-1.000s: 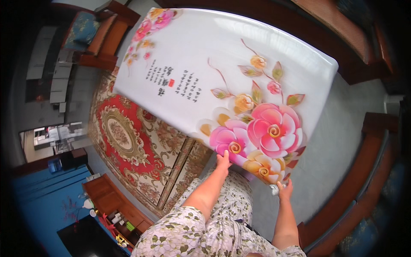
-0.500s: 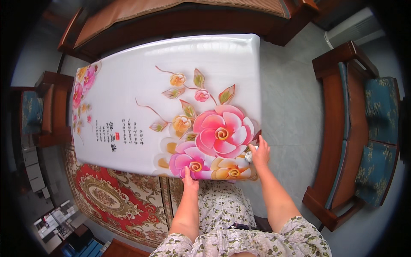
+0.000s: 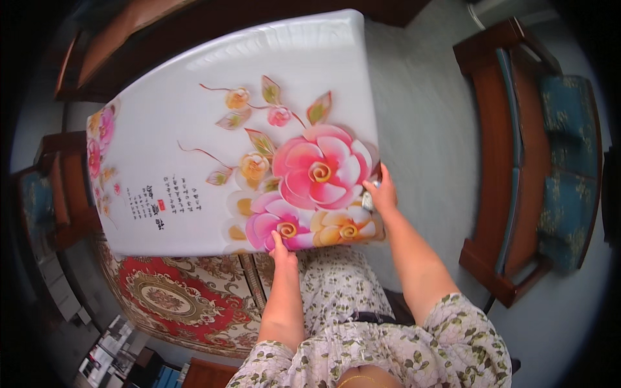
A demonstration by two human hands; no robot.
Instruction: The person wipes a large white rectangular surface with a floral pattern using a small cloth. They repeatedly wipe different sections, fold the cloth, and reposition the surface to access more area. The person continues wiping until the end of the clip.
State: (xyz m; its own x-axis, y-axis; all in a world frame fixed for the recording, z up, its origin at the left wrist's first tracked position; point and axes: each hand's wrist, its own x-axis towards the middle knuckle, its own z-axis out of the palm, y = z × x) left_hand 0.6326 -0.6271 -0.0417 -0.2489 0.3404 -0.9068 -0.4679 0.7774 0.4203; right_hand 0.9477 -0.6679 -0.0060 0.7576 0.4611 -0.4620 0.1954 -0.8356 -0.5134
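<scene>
A glossy white tablecloth (image 3: 155,142) with large pink, magenta and yellow flowers covers a long table and hangs a little over its edges. My left hand (image 3: 283,251) grips the near edge beside the magenta flower, thumb on top and fingers hidden underneath. At the right edge, close to the near corner, my right hand (image 3: 385,193) is closed on the cloth's side, its fingertips partly out of sight. A small whitish crumpled-looking piece (image 3: 367,202) shows under the right thumb; whether it is cloth or something separate I cannot make out.
A red patterned carpet (image 3: 174,297) lies on the floor at the near left. Wooden seating with blue cushions (image 3: 569,220) stands to the right, across grey floor (image 3: 420,110). A long wooden bench (image 3: 123,52) runs behind the table, and a wooden armchair (image 3: 65,174) stands left.
The view has shifted, so the table sits further up and left in the picture. Both hands keep their places on the tablecloth's edges, with the right hand slightly turned.
</scene>
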